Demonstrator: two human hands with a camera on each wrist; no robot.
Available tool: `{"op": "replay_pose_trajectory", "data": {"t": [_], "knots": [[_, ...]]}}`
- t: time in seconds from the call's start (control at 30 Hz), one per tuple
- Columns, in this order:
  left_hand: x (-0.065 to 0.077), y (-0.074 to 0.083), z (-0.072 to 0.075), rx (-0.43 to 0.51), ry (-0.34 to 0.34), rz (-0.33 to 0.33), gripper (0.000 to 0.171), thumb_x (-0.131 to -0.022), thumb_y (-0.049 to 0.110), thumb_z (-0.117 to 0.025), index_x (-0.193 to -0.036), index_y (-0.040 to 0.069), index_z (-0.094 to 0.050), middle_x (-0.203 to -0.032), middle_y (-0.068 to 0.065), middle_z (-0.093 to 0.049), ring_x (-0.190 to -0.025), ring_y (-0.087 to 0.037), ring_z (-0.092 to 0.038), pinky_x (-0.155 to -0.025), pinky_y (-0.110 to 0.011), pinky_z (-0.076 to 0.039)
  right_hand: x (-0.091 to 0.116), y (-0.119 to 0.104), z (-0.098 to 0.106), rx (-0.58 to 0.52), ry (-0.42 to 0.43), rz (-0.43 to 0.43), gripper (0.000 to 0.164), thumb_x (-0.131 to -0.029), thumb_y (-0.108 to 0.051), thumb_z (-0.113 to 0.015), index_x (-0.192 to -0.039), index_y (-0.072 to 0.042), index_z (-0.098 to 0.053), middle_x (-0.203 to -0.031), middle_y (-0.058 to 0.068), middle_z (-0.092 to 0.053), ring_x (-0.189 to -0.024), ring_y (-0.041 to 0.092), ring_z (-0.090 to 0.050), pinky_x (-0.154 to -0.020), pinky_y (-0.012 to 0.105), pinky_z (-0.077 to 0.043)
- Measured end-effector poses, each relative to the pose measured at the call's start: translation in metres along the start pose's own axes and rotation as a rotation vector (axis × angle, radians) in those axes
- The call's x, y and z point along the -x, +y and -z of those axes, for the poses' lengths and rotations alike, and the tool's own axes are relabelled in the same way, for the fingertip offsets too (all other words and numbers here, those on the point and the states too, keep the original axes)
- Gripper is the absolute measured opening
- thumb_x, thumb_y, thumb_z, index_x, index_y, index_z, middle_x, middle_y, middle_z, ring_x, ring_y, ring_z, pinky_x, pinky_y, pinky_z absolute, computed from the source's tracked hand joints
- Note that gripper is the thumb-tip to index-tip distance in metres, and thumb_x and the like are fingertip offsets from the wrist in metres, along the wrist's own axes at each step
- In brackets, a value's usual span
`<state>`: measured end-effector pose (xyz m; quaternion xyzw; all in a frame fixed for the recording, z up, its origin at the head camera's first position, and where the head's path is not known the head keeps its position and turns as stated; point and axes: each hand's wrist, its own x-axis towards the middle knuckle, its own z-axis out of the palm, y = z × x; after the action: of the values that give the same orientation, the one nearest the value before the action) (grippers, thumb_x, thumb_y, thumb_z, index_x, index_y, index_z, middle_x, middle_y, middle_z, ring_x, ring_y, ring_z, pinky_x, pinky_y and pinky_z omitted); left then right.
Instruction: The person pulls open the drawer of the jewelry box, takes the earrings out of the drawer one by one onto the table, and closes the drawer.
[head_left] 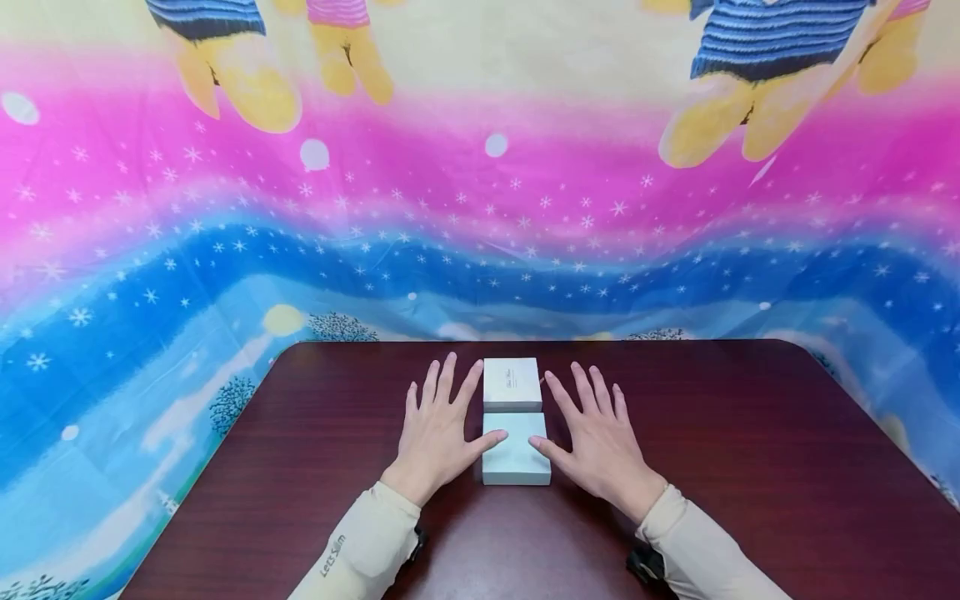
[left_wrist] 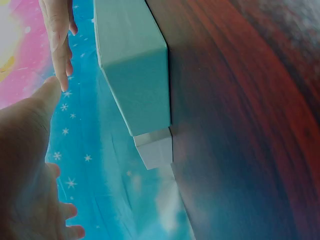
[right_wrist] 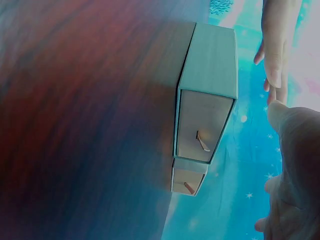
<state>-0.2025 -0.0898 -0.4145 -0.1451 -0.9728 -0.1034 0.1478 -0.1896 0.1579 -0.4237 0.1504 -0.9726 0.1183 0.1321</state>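
Flanking two small boxes at the lower centre of the head view, the left hand (head_left: 435,437) and the right hand (head_left: 602,448) hover with fingers spread wide, neither holding anything. The pale green box (head_left: 516,457) sits nearer the bottom of the frame, the white box (head_left: 512,385) directly above it, so close I can't say whether they touch.

From where I stand, the likeliest trouble is a careless knock: both thumbs (head_left: 491,438) overhang the green box, and a hand lowered off line could shove it into the white one and skew the pair. The table (head_left: 285,467) looks smooth and the boxes light, so I'd expect them to slide easily. In the right wrist view, the green box's tab (right_wrist: 202,141) shows near the middle and the white box's tab (right_wrist: 189,188) lower down; a fingertip could snag either and drag its box askew.

Each box also hems in the other, the green one blocking the white one's way toward the bottom edge. A snowy backdrop (head_left: 480,200) fills the upper frame. Down at the lower right, a pale sleeve (head_left: 701,542) carries dark wrist gear (head_left: 647,564) that might scrape the tabletop if that arm sank.
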Motion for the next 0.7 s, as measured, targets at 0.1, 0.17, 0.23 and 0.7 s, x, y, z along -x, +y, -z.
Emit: {"op": "replay_pose_trajectory", "data": {"t": [0.1, 0.17, 0.23, 0.7], "knots": [[-0.001, 0.0, -0.001, 0.007, 0.007, -0.005, 0.101, -0.083, 0.077, -0.06, -0.163, 0.034, -0.015, -0.17, -0.009, -0.017, -0.156, -0.037, -0.019, -0.118, -0.065, -0.024, -0.001, 0.0, 0.0, 0.007, 0.003, 0.0, 0.089, -0.09, -0.068, -0.057, -0.162, -0.026, -0.026, -0.168, 0.018, -0.021, -0.155, 0.043, -0.014, -0.119, 0.067, -0.016], [-0.001, -0.001, -0.002, 0.009, 0.011, -0.01, 0.101, -0.083, 0.076, -0.061, -0.163, 0.033, -0.016, -0.17, -0.009, -0.018, -0.155, -0.037, -0.021, -0.118, -0.063, -0.025, -0.001, 0.0, 0.001, 0.011, 0.004, 0.002, 0.088, -0.091, -0.068, -0.057, -0.161, -0.026, -0.027, -0.167, 0.018, -0.024, -0.154, 0.043, -0.016, -0.118, 0.067, -0.018], [-0.002, -0.002, -0.003, 0.009, 0.016, -0.013, 0.101, -0.083, 0.075, -0.062, -0.163, 0.032, -0.017, -0.17, -0.01, -0.019, -0.155, -0.037, -0.023, -0.118, -0.062, -0.027, -0.002, 0.0, 0.001, 0.016, 0.006, 0.008, 0.087, -0.091, -0.068, -0.057, -0.161, -0.025, -0.028, -0.165, 0.018, -0.027, -0.153, 0.043, -0.02, -0.117, 0.067, -0.021], [-0.012, -0.009, -0.004, -0.011, 0.03, -0.045, 0.092, -0.086, 0.07, -0.064, -0.16, 0.024, -0.031, -0.164, -0.013, -0.033, -0.149, -0.037, -0.034, -0.114, -0.057, -0.036, -0.008, 0.006, 0.007, 0.023, -0.037, -0.019, 0.078, -0.095, -0.06, -0.058, -0.157, -0.017, -0.039, -0.151, 0.021, -0.046, -0.14, 0.045, -0.038, -0.105, 0.064, -0.039]]}}
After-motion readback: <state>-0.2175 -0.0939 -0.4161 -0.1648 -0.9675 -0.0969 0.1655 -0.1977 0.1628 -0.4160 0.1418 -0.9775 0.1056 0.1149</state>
